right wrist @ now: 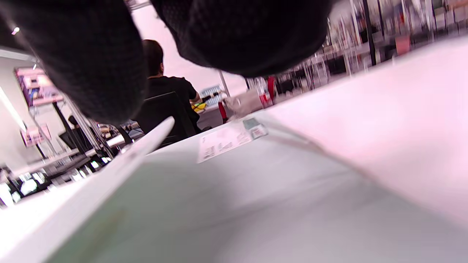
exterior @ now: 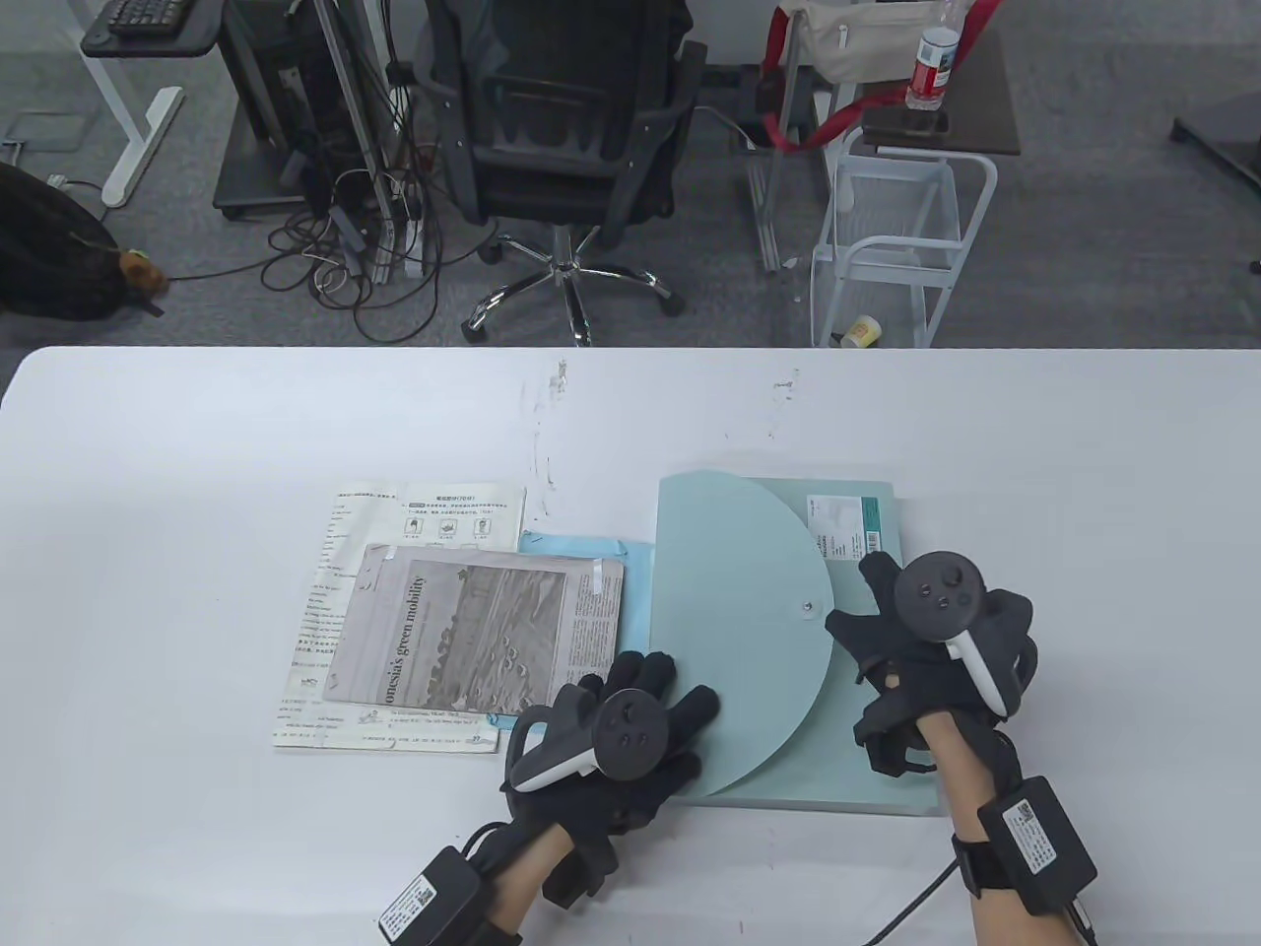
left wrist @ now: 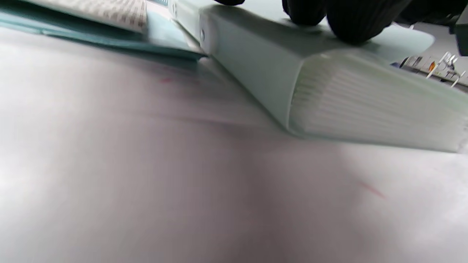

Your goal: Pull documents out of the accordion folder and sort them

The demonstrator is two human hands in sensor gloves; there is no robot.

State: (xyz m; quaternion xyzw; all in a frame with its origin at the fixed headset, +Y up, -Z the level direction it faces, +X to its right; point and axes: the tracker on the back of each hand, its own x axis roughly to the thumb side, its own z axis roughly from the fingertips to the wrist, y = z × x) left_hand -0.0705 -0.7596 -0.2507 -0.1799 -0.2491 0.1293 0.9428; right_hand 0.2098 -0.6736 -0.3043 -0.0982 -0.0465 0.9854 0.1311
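A pale green accordion folder point(exterior: 867, 729) lies flat on the white table point(exterior: 197, 552), its round flap point(exterior: 739, 611) down over the front, with a snap point(exterior: 808, 609). My left hand point(exterior: 655, 690) rests with fingers spread on the flap's lower left edge; the left wrist view shows its fingertips point(left wrist: 351, 22) on the folder point(left wrist: 256, 62) above the pleats point(left wrist: 365, 106). My right hand point(exterior: 867, 601) lies on the folder's right side, fingers at the flap's edge beside the snap. In the right wrist view the flap edge point(right wrist: 146, 142) looks slightly raised under the fingers point(right wrist: 91, 54).
Left of the folder lies a newspaper sheet point(exterior: 473, 631) on a printed sheet point(exterior: 433, 512), with a blue sheet point(exterior: 591, 547) under them. A white label point(exterior: 842, 527) is on the folder's far right corner. An office chair point(exterior: 562, 128) and a wire cart point(exterior: 896, 246) stand beyond the table.
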